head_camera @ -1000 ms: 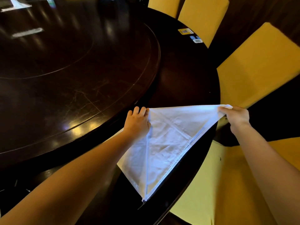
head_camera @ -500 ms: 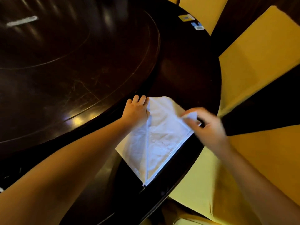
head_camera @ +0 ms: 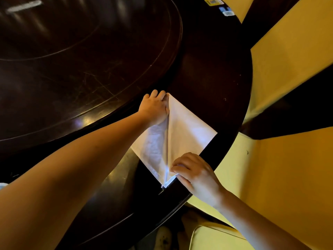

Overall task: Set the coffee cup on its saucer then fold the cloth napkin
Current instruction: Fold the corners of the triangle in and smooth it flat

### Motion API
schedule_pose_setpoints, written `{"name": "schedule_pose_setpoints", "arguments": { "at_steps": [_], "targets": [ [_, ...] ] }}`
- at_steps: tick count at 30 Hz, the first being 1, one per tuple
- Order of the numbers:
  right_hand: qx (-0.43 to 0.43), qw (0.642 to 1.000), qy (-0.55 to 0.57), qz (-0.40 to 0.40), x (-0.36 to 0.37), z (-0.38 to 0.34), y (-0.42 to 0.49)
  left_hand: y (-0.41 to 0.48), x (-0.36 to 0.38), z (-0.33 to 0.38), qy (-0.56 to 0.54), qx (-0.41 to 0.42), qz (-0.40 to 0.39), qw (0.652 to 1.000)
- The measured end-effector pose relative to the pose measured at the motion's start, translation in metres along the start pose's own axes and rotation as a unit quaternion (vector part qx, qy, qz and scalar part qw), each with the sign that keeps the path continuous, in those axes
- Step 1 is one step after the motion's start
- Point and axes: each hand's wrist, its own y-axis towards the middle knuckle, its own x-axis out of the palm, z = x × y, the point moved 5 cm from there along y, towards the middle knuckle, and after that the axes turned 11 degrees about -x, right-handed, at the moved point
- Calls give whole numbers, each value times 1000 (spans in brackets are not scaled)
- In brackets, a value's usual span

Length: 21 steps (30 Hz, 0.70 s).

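Folding step: my left hand presses flat on the napkin at its far corner; my right hand pinches its near corner at the tabletop edge. Next, I'd crease the centre seam.

No text can be read anywhere. At the far right edge of the worktop lie a small yellow label bearing what looks like a square code and, just beside it, a blue-and-white label; the print on both is too blurred to make out.
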Motion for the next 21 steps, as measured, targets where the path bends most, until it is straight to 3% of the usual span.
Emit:
{"name": "schedule_pose_setpoints", "arguments": {
  "at_steps": [4, 10, 13, 15, 17, 21],
  "targets": [
    [2, 1000, -14, 24, 2, -6, 2, 1, 3, 0, -4, -2, -2, 1000],
    [3, 999, 8, -32, -2, -11, -5, -32, -8, -6, -70, 3, -32, 997],
    [70, 994, 68, 45, -28, 6, -1, -103, 1, 7, -181, 27, -9, 983],
    [141, 984, 79, 74, -42, 35, 12, -154, 16, 24, -200, 54, -1, 978],
    [160, 985, 70, -7, -35, 56, 32, -186, 31, 36, -199, 53, 5, 978],
    [42, 961, -10, -273, 20, 69, 60, -198, 38, 43, -198, 18, 12, 980]
  ]
}}
